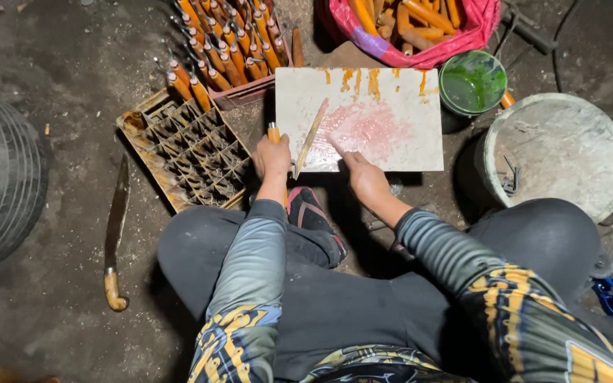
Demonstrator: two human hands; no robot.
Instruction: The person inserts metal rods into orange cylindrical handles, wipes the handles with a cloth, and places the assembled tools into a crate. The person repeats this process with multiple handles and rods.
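Gripping an orange-handled blade [309, 139], left hand [272, 157]; right hand [363, 174] fingers flat on stained slab [391, 152], beside green bowl [472, 82], divided crate [189, 152].

A matt, smooth white slab [384, 135] stained pink and orange is seen, with a dull metal blade [309, 140] laid on it, a worn, rough wooden crate [191, 152] left of it and glossy wooden handles [225, 42] above that.

Bright overhead light at centre — dim, shadowed edges, sharp focus.
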